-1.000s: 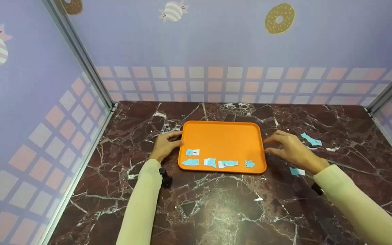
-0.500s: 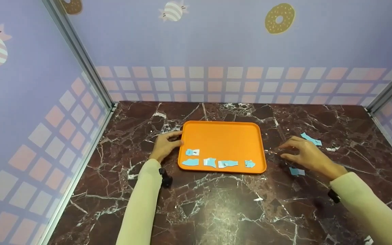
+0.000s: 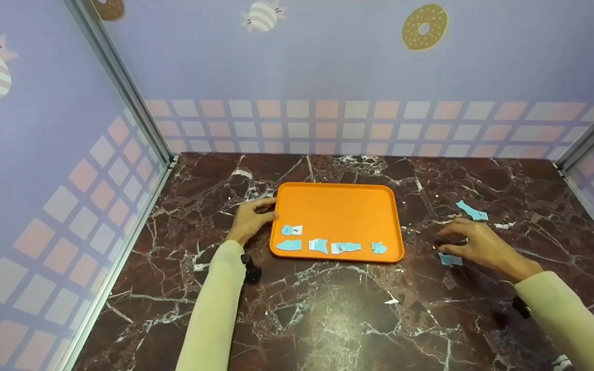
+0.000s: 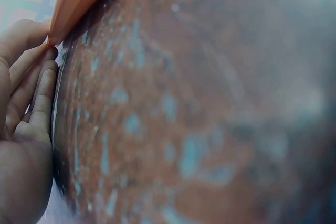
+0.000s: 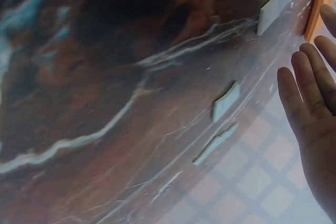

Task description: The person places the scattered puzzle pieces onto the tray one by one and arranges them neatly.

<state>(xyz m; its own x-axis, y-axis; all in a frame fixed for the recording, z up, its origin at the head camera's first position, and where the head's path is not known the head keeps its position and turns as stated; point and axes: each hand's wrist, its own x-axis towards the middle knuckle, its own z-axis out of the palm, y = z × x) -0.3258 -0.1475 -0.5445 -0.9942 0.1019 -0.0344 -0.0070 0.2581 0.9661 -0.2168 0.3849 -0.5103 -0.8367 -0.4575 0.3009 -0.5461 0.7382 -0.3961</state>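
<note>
An orange tray (image 3: 338, 211) lies on the dark marbled table. My left hand (image 3: 249, 221) grips its left rim; in the left wrist view, thumb and a fingertip meet the tray's edge (image 4: 79, 3). Several small light-blue and white cut card pieces lie along the tray's near side, one card piece (image 3: 292, 230) sitting above the row. Right of the tray, my right hand (image 3: 475, 245) hovers with loosely bent fingers, holding nothing. Its thumb is close over one blue card piece (image 3: 450, 259). Another, a longer card piece (image 3: 472, 211), lies just behind that hand.
In the right wrist view, three card pieces lie on the table, one thin card piece (image 5: 215, 144) farthest from the tray. A white scrap (image 3: 391, 301) lies in front of the tray. Patterned walls (image 3: 297, 62) enclose the back and sides.
My right hand has left the tray's right edge and moved right and slightly down, to above the blue piece. The left hand and tray have stayed in place.
</note>
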